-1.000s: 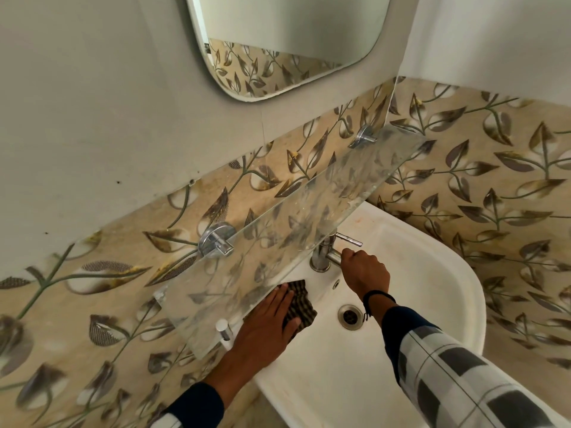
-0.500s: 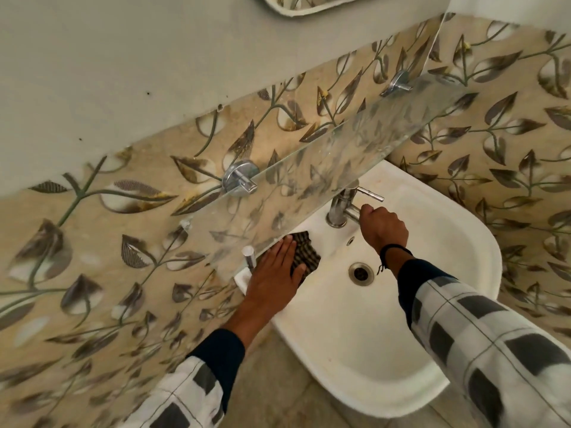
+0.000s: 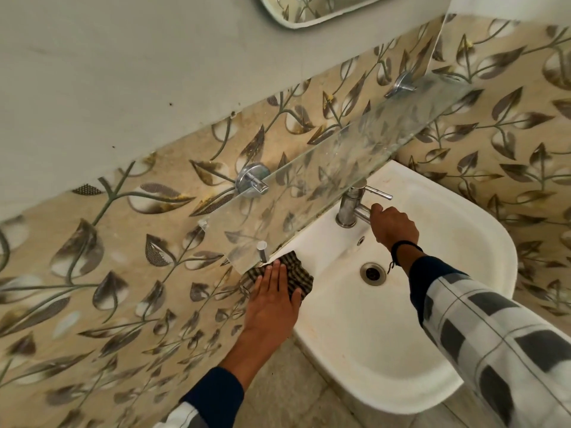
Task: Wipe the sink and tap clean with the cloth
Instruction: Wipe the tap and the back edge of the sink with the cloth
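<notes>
A white wall-mounted sink (image 3: 463,230) fills the lower right, with a metal drain (image 3: 373,273) in its bowl. A chrome tap (image 3: 350,205) stands at its back edge. My right hand (image 3: 392,227) grips the tap's spout with curled fingers. A dark checked cloth (image 3: 296,270) lies on the sink's back left rim. My left hand (image 3: 273,301) presses flat on the cloth, fingers straight.
A glass shelf (image 3: 340,168) on chrome brackets overhangs the tap and the sink's back edge, just above my left fingertips. Leaf-patterned tiles cover the wall. A mirror's lower edge (image 3: 309,13) shows at the top. Tiled floor lies below the sink.
My left hand has slid the cloth toward the sink's left corner, nearer the wall. The view has shifted down and left. My right hand stays on the tap.
</notes>
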`<state>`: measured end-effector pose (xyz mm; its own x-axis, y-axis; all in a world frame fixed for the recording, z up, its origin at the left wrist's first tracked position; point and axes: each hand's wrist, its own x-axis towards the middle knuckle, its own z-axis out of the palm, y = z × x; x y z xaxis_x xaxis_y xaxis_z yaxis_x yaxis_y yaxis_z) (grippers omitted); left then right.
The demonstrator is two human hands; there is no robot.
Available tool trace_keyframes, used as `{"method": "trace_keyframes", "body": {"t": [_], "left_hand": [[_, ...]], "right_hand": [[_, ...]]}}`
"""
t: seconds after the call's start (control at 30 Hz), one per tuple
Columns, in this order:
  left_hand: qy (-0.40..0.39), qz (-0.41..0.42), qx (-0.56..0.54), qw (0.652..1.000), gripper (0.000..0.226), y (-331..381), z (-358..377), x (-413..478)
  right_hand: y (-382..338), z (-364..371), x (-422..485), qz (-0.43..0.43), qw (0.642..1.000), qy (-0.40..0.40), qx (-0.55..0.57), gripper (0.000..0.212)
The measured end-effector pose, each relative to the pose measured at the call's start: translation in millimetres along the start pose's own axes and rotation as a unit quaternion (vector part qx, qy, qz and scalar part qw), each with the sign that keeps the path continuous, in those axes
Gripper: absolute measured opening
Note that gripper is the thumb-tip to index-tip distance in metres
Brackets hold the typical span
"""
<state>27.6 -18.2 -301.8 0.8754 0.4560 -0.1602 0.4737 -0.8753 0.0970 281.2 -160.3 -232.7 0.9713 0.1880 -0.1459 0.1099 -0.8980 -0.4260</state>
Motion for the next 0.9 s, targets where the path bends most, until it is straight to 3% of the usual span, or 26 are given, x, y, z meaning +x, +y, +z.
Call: {"method": "trace_keyframes", "body": {"t": [0.23, 0.37, 0.53, 0.73, 0.9], "left_hand": [[0.037, 0.027, -0.024, 0.999, 0.105, -11.3, -1.8, 5.6], [0.032, -0.010, -0.035, 0.999, 0.092, -16.2, -1.9, -6.6], [0.043, -0.012, -0.037, 0.998, 0.103, -10.7, 3.6, 6.5], [0.025, 0.030, -0.040, 0.998, 0.094, -3.9, -6.8, 20.2], [0.067, 0.006, -0.059, 0.996, 0.099, -8.9, 4.6, -3.6]], "right_hand": [[-1.2, -0.6, -1.0, -0.023, 0.999, -0.010, -0.032, 0.026], [-1.8, -1.5, -2.6, -0.030, 0.999, -0.010, -0.045, 0.020], [-0.3, 0.2, 0.7, -0.046, 0.997, -0.010, -0.057, 0.023], [1.7, 2.9, 1.2, -0.065, 0.994, -0.001, -0.090, 0.022], [1.3, 0.2, -1.4, -0.076, 0.992, 0.000, -0.097, 0.020]]}}
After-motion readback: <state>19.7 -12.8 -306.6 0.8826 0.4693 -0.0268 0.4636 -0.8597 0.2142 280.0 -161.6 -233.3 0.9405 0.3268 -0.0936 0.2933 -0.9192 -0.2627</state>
